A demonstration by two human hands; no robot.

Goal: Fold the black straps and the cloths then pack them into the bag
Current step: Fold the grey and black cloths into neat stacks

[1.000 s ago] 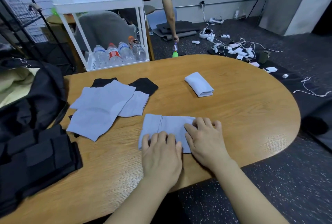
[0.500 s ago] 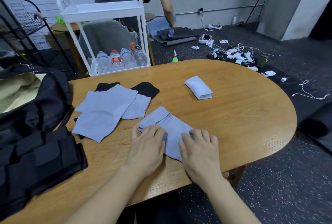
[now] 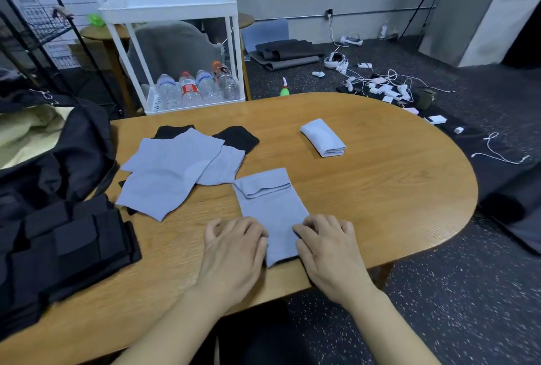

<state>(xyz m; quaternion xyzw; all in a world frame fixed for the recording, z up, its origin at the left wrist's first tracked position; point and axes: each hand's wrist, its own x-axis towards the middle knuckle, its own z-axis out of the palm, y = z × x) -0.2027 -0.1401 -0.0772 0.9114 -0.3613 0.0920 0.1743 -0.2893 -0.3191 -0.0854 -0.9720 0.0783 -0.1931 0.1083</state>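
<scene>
Both hands hold the grey cloth [image 3: 272, 212] on the tabletop [image 3: 380, 177]: left hand [image 3: 234, 250] grip pinching its left edge, right hand [image 3: 329, 247] grip pinching its right edge.

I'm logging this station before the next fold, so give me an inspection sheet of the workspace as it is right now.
Surface: oval wooden table, no damage seen.
Job's things: grey cloth under both hands; unfolded grey cloths over black straps; folded pale cloth; open black bag at left.
Clutter: black padded gear on the table's left end.
Grippers: left hand and right hand grip the cloth's near corners.
Cables: white cables and chargers on the floor.
Surroundings: white cart with water bottles; a person behind.
</scene>
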